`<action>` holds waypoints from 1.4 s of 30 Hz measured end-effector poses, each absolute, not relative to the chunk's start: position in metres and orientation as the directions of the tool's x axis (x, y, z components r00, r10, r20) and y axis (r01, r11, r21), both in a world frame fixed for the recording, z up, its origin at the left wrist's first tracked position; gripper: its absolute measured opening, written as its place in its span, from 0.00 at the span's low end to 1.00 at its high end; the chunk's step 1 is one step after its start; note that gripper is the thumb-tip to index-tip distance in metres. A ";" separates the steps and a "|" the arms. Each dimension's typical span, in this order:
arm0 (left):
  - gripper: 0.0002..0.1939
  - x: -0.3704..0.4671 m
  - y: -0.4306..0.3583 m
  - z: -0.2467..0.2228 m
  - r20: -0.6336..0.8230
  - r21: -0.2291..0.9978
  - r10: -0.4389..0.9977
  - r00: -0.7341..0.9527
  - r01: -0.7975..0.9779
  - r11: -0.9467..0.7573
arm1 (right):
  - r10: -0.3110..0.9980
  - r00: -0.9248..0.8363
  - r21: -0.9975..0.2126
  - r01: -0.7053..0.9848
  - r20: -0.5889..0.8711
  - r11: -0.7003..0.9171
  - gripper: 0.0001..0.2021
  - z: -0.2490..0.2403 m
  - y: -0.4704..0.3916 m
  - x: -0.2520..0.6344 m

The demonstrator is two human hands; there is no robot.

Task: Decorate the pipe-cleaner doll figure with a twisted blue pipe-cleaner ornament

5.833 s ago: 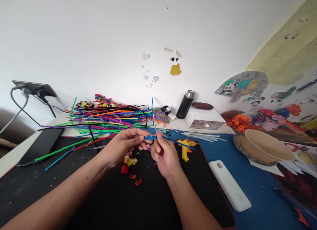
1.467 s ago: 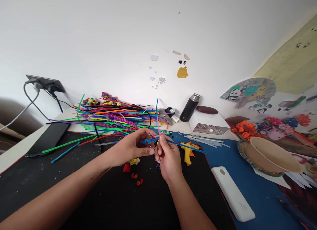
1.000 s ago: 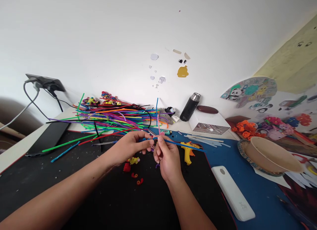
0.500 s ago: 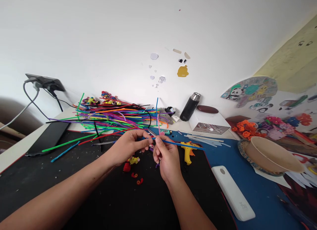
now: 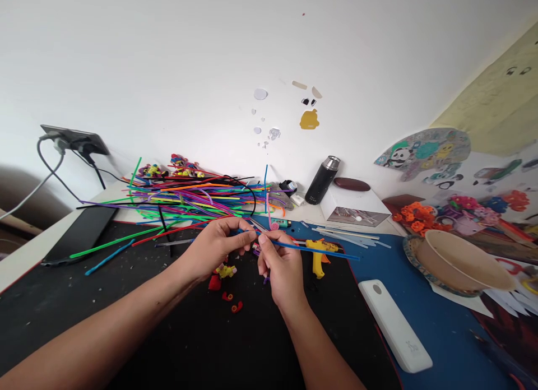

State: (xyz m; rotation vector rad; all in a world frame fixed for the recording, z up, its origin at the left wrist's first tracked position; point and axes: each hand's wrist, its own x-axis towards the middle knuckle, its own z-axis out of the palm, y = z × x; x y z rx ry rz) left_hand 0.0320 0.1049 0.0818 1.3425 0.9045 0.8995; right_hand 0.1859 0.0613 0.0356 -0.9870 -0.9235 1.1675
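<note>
Pinched between the thumb and fingers of my right hand (image 5: 282, 267) is a blue pipe cleaner (image 5: 319, 250), its long free end pointing right over the yellow glue gun (image 5: 318, 261). My left hand (image 5: 225, 241) is closed in a pinch on the same pipe cleaner, close beside the right fingertips; a bit of blue shows at its fingers. Below the hands on the black mat lie a small red and yellow pipe cleaner figure (image 5: 225, 272) and two small red curled pieces (image 5: 237, 307). A purple item between the hands is partly hidden.
Behind my hands lies a heap of coloured pipe cleaners (image 5: 197, 196). A black flask (image 5: 323, 180), a white box (image 5: 357, 208) and glue sticks (image 5: 348, 237) are at the back. To the right are a white power bank (image 5: 395, 325) and a beige bowl (image 5: 466, 261).
The blue pipe cleaner's free end now reaches a little farther right. My fingertips have moved slightly apart.
</note>
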 end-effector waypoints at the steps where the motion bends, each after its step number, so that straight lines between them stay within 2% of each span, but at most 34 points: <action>1: 0.22 0.032 0.105 0.082 -0.020 0.999 0.919 0.393 -0.021 0.031 | 0.985 0.155 -0.952 -0.285 0.069 0.111 0.20 0.036 0.061 0.186; 6: 0.22 0.033 0.105 0.082 -0.035 0.997 0.921 0.388 -0.051 0.059 | 0.986 0.148 -0.963 -0.242 0.081 0.116 0.19 0.038 0.061 0.186; 16: 0.19 0.029 0.107 0.077 -0.027 1.000 0.934 0.357 0.002 0.029 | 0.978 0.174 -0.973 -0.181 0.111 0.143 0.18 0.035 0.061 0.186; 26: 0.18 0.030 0.108 0.077 -0.035 0.995 0.933 0.357 -0.070 0.064 | 0.984 0.146 -0.981 -0.147 0.102 0.124 0.17 0.041 0.059 0.187; 30: 0.17 0.028 0.110 0.076 -0.027 0.998 0.928 0.372 -0.051 0.049 | 0.987 0.140 -0.976 -0.191 0.077 0.103 0.17 0.037 0.060 0.187; 37: 0.20 0.029 0.107 0.080 -0.016 1.000 0.927 0.375 -0.004 0.019 | 0.992 0.116 -0.920 -0.382 0.043 0.084 0.18 0.032 0.062 0.186; 42: 0.23 0.031 0.104 0.082 -0.034 0.999 0.906 0.422 0.049 0.015 | 0.992 0.120 -0.921 -0.381 0.043 0.086 0.18 0.033 0.063 0.186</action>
